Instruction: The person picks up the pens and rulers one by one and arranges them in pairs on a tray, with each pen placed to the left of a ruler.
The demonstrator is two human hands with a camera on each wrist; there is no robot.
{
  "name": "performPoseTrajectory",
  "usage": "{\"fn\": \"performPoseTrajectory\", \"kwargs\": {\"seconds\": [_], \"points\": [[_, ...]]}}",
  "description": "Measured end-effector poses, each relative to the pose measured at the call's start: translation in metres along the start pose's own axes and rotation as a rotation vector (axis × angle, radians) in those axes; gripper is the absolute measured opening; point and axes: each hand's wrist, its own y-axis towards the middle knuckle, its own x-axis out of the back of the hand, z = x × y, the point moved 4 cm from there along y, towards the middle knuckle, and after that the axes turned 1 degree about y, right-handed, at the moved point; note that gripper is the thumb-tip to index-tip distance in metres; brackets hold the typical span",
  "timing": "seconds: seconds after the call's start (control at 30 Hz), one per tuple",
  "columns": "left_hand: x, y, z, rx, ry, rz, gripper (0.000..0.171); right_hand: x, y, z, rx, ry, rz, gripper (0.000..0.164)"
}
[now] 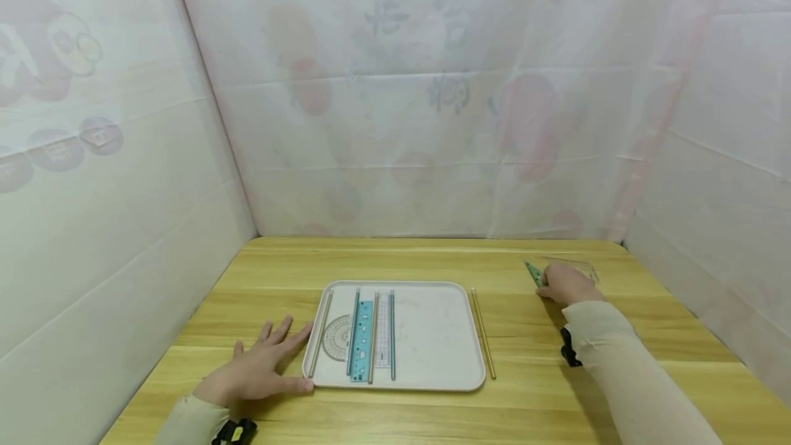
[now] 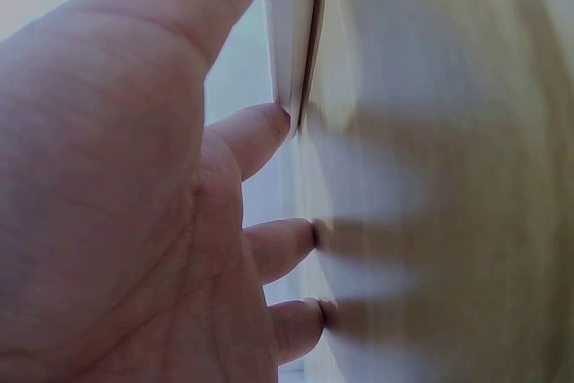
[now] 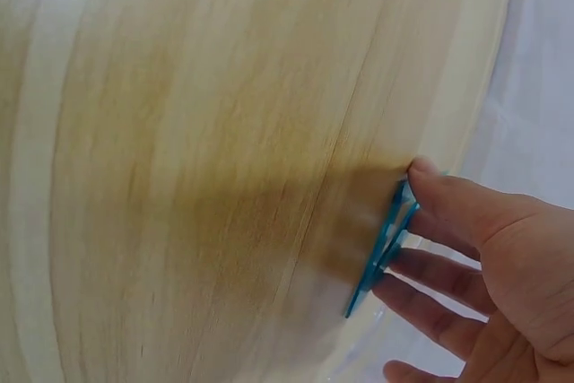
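Note:
My right hand [image 1: 570, 285] is at the far right of the table. Between thumb and fingers it pinches a blue-green, triangular set square [image 3: 381, 244], tilted on edge. A transparent set square [image 1: 583, 267] lies just behind that hand, partly covered by it. My left hand [image 1: 256, 366] has its fingers spread at the left edge of a white tray [image 1: 439, 335]; in the left wrist view its index fingertip meets the rim. On the tray lie a clear protractor [image 1: 336, 339], a blue ruler [image 1: 361, 349], a transparent ruler [image 1: 383, 335] and several pencils, among them a brownish one [image 1: 374, 338].
A gold pencil [image 1: 484, 335] lies on the wooden table [image 1: 426, 417], close along the tray's right side. Pale cloth walls [image 1: 432, 156] enclose the table at the back, left and right. Black bands circle both wrists.

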Motion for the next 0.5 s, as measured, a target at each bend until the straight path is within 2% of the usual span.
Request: {"fn": "performPoseTrajectory", "kwargs": {"seconds": [0.33,0.5], "points": [[0.0008,0.0042,-0.0001,0.007,0.010,0.007,0.107,-0.0035,0.0037,-0.0026,-0.012,-0.040,-0.037,0.050],[0.0002,0.0056,-0.0010,0.006,0.012,0.006,0.106,-0.0011,-0.0003,-0.0022,-0.036,-0.040,-0.050,0.038]]}}
